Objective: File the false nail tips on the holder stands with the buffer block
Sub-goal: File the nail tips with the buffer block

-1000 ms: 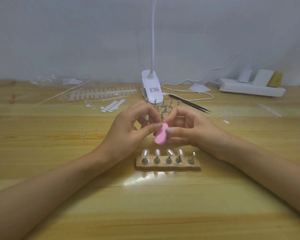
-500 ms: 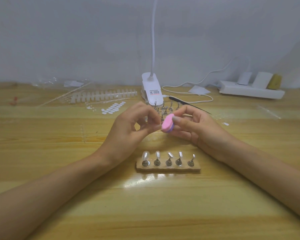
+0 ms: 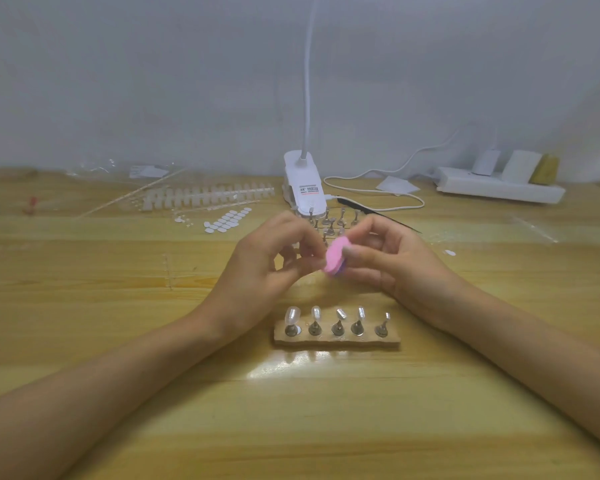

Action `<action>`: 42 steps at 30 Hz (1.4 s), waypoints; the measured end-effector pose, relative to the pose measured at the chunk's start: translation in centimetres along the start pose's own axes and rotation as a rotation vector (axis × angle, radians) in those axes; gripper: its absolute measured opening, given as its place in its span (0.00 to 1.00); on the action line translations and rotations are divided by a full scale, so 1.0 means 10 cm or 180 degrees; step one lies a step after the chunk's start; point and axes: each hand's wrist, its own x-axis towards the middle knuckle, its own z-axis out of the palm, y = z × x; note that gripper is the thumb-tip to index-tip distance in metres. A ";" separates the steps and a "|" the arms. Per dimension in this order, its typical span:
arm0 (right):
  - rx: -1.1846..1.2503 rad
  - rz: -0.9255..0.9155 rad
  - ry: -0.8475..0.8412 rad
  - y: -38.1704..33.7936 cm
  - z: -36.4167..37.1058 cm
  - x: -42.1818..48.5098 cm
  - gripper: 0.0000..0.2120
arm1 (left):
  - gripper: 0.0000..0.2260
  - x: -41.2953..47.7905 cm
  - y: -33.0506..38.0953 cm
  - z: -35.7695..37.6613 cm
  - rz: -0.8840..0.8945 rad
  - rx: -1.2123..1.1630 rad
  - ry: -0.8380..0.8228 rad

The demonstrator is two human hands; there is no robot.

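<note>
While right fingers pinch buffer block | left fingers curl beside it (holding something? cannot tell)

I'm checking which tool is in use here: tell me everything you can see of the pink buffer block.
The buffer block is a small pad with a rounded, oval outline. The face turned to the camera is pink, a thin purple layer shows at its lower edge, and it looks like foam. It is tilted on edge in the air above the table, behind the row of holder stands. The right hand pinches it from the right. The left hand has its fingertips at its left edge; whether they grip it cannot be told.
</note>
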 end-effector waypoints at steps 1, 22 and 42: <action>0.0195 -0.0052 0.0180 -0.02 -0.02 0.00 0.08 | 0.06 0.00 0.00 0.00 -0.0004 0.0003 -0.0051; -0.3284 -0.1812 -0.0256 -0.42 0.15 -0.40 0.14 | 0.02 -0.01 0.01 -0.10 -0.0519 -0.1197 -0.0609; -0.2303 -0.0730 0.0776 -0.27 -0.01 -0.81 0.07 | 0.31 -0.07 0.49 0.11 -0.0166 0.1336 -0.1107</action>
